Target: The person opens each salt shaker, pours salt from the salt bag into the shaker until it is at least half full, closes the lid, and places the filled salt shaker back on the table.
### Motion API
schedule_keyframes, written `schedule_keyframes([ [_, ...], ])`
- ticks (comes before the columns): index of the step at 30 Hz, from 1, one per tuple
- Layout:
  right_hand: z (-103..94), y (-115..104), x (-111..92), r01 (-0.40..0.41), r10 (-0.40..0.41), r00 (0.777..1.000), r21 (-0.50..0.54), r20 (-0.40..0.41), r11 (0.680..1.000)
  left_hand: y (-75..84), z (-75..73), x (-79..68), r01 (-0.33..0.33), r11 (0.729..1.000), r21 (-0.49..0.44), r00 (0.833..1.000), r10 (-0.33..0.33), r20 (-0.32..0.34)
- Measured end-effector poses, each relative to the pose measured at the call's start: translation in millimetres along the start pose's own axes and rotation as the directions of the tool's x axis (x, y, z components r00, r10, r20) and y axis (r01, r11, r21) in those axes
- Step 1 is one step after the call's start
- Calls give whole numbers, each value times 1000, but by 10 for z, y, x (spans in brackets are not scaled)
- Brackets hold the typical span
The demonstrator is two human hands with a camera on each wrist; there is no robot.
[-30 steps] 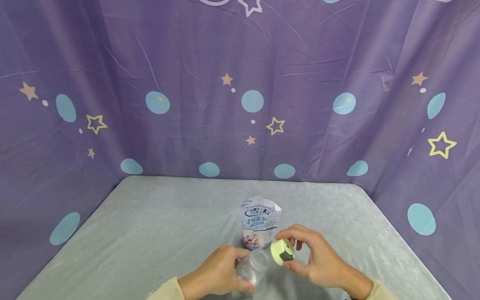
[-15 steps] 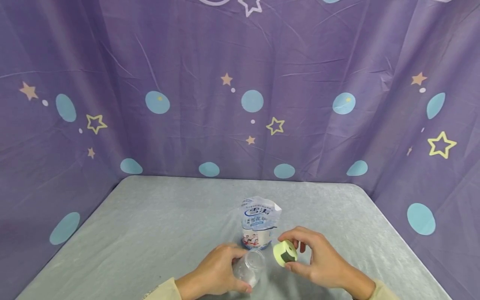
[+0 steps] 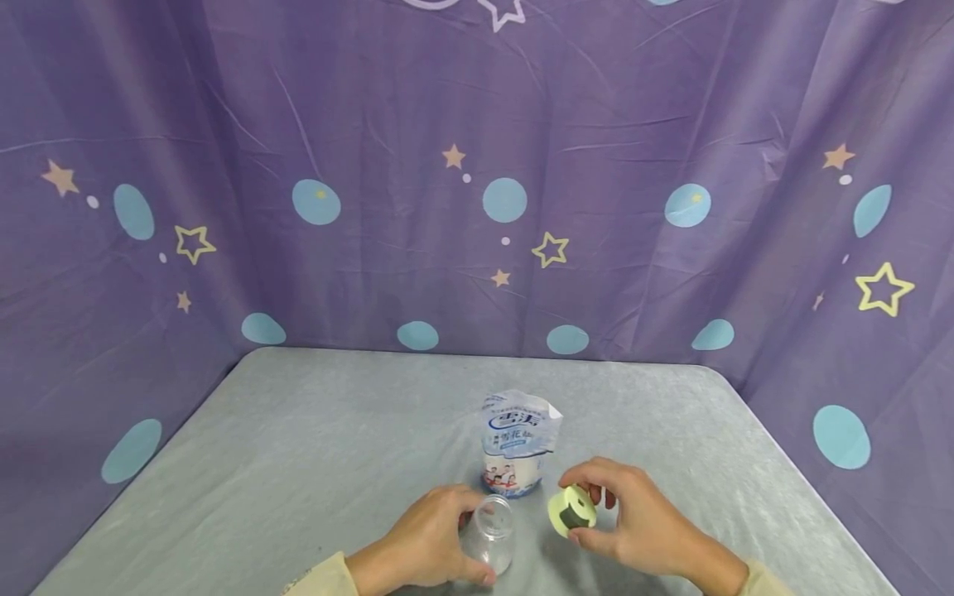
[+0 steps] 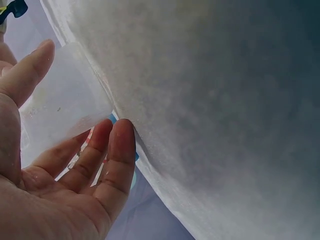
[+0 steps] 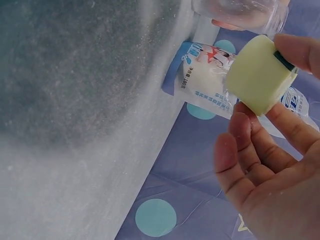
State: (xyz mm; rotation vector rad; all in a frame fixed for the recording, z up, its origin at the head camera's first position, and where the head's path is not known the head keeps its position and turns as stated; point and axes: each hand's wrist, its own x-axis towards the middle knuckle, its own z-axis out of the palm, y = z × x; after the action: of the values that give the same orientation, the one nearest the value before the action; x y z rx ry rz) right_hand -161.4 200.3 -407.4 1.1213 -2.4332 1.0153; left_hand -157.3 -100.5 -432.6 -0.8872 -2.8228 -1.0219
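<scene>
My left hand (image 3: 436, 536) grips a small clear jar (image 3: 495, 526) with thumb and fingers on opposite sides. The jar stands nearly upright, its round mouth uncovered, low in the middle of the head view. To its right, my right hand (image 3: 633, 517) pinches a pale green lid (image 3: 572, 511) with a dark green flap between thumb and fingers, apart from the jar. In the right wrist view the lid (image 5: 257, 77) overlaps a salt bag. That blue and white bag (image 3: 514, 439), its top crumpled, stands just behind the jar.
A pale grey cloth covers the table (image 3: 358, 422). Behind and on both sides hangs a purple curtain (image 3: 387, 165) patterned with stars and blue dots.
The jar has gone from tilted right to nearly upright and shifted a little left with my left hand. My right hand and the lid have drifted slightly right and down.
</scene>
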Motion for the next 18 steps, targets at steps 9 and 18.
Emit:
schedule_keyframes([
  [9, 22, 12, -39, -31, 33, 998, -50, 44, 998, -26, 19, -8, -8, 1000, -10, 1000, 8, -7],
  [18, 41, 53, -81, -42, 49, 995, -87, 85, 995, -31, 7, -22, 1, 1000, -29, 1000, -1, 5],
])
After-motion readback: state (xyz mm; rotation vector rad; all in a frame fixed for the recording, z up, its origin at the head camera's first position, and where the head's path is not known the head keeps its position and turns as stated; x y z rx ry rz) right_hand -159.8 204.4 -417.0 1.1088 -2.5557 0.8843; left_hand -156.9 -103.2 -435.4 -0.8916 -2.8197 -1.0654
